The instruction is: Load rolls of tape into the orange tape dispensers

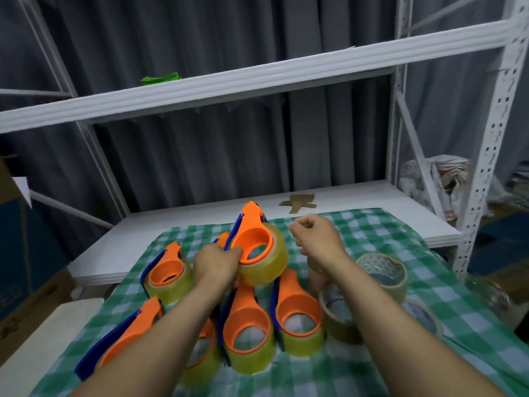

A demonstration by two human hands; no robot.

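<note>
Loaded dispensers [167, 275] clustered on checked cloth [372, 224], 9 to 6 o'clock. Left hand [217, 265] grips raised orange dispenser [252, 239] by ring; clear roll [269, 265] seated, mid-cloth. Right hand [315, 237] at its 3 o'clock, fingers curled; pinching tape end or not, cannot tell. Spare rolls [382, 272] at 4 o'clock. Roll likely light, stiff, slick-sided; best taken by core or rim.
</note>
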